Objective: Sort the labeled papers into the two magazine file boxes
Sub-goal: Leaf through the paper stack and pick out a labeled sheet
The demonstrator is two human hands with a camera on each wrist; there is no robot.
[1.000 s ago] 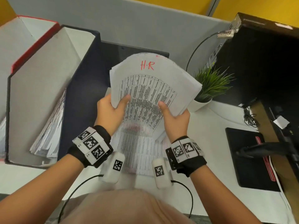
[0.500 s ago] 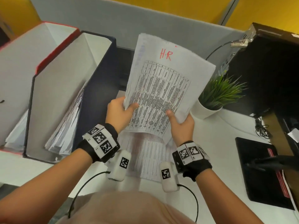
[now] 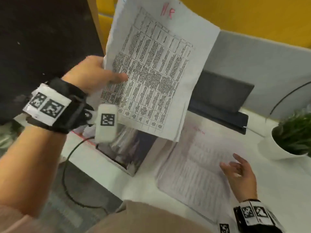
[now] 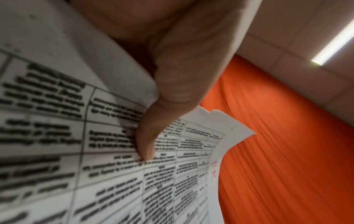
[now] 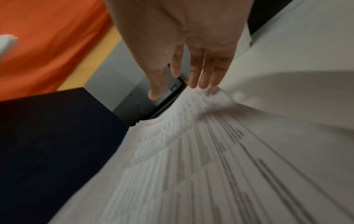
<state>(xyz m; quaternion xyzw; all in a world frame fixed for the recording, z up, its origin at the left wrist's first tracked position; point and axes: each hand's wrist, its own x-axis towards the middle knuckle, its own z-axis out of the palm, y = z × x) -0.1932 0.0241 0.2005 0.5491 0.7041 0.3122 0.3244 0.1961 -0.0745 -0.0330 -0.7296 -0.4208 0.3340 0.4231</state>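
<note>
**Head view, then each wrist: one sheaf lifted, one stack on the desk**

Head view: the left hand [image 3: 94,73] grips a sheaf of printed papers [image 3: 156,69] by its edge, thumb across the table of text, red lettering at the top. Below that hand stands a magazine file box [image 3: 127,155] with papers inside. The right hand [image 3: 239,172] hovers over a paper stack [image 3: 193,167] on the white desk [image 3: 277,182], fingers loosely spread, holding nothing. Beyond the right hand sit a potted plant [image 3: 292,137], a grey partition [image 3: 262,54] and a yellow wall [image 3: 252,15].

Left wrist view: the thumb presses the sheaf; orange wall and a ceiling light lie past it.

Right wrist view: straight fingers [image 5: 203,71] are just above the blurred stack, a dark box side [image 5: 53,136] to their left.
</note>
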